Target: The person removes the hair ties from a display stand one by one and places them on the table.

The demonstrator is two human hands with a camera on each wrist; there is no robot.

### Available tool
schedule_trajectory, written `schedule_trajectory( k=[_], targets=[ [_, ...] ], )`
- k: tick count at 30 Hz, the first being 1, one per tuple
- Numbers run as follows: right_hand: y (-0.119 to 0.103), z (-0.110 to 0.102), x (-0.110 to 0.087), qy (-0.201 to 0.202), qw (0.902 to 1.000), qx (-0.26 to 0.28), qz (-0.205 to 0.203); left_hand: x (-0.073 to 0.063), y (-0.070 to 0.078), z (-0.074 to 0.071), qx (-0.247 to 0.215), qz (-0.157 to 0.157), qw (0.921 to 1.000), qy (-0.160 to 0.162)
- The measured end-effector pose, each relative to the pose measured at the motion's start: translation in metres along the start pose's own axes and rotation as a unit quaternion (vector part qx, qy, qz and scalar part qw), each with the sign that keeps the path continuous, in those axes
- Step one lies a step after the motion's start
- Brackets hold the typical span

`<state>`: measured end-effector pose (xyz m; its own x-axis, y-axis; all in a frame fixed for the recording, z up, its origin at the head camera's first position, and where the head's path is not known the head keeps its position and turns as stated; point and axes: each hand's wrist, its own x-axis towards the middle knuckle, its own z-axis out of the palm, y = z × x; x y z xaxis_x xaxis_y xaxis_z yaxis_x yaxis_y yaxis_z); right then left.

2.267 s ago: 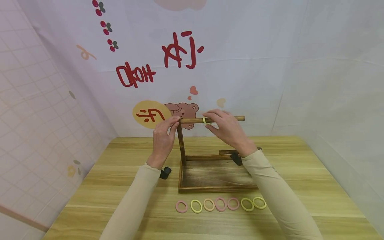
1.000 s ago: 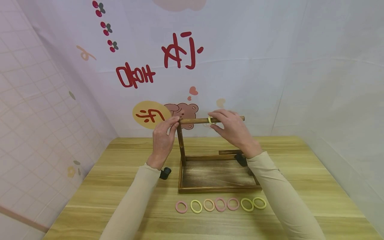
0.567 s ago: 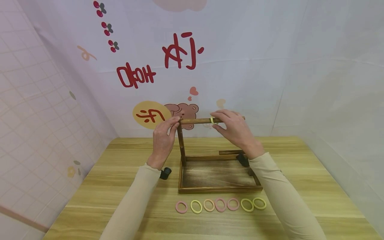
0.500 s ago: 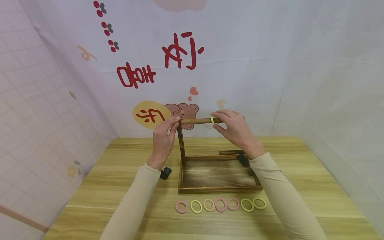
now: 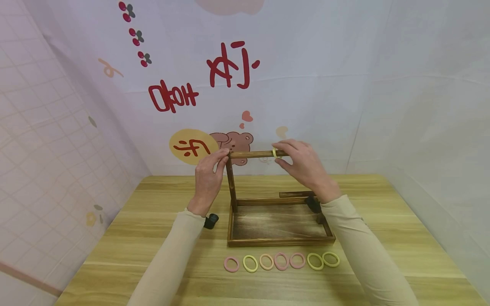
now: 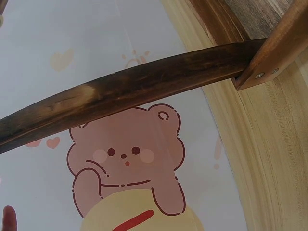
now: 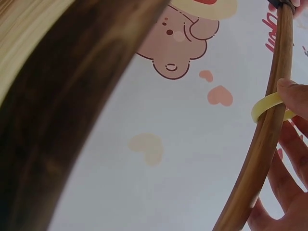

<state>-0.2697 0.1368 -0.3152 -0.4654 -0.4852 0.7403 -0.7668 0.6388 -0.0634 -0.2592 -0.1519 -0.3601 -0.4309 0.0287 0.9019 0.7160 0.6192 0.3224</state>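
A dark wooden stand (image 5: 231, 182) has an upright post on its left and a horizontal bar (image 5: 250, 154) running right from the top. My left hand (image 5: 208, 180) pinches the corner where post and bar meet. Around the bar sits a yellow hair tie (image 5: 274, 153), pinched by my right hand (image 5: 306, 165). In the right wrist view my thumb presses the hair tie (image 7: 266, 105) from above, with the other fingers spread behind the bar (image 7: 269, 139). The left wrist view shows the bar (image 6: 130, 86), but only a fingertip at its lower left.
The stand's shallow tray (image 5: 281, 242) rests on the wooden table (image 5: 153, 238). A lower, shorter bar (image 5: 294, 194) stands at the back right, partly behind my right arm. Several pink, yellow and orange hair ties (image 5: 250, 263) lie in a row before the tray. A printed cloth (image 5: 306, 97) hangs behind.
My right hand has slid the yellow hair tie to the right along the upper bar, away from the post. My left hand has stayed at the corner.
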Motion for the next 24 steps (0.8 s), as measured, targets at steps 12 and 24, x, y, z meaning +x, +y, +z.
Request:
schedule_trajectory(
  k=[12, 24],
  targets=[
    [0.0010, -0.0034, -0.0027, 0.000, 1.0000, -0.001, 0.008, -0.0001, 0.0004, -0.0004, -0.002, -0.003, 1.0000, -0.002],
    [0.0028, -0.0058, -0.0057, -0.003, 0.9998, 0.001, 0.021, -0.0009, -0.0012, 0.0002, 0.003, 0.002, 1.0000, 0.000]
  ],
)
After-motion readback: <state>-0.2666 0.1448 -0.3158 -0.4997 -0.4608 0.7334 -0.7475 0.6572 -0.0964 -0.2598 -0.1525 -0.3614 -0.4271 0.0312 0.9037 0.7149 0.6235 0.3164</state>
